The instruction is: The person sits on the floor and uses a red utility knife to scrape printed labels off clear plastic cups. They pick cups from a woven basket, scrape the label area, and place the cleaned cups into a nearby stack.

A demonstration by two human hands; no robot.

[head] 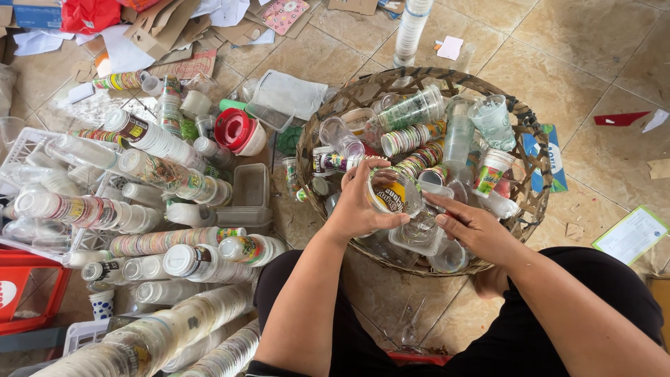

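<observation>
I count one woven basket on the floor, and everything else I place from it. Two hands work over its near rim: left hand and right hand. Left of the basket I see one red lid and two clear rectangular tubs. Further left lie at least ten long stacks of plastic cups; the loose cups inside the basket are too jumbled to count.

We see two bare forearms, our left hand and right hand without rings or gloves, and black fabric trousers over both knees; short sleeves, probably, though they're out of view.
</observation>
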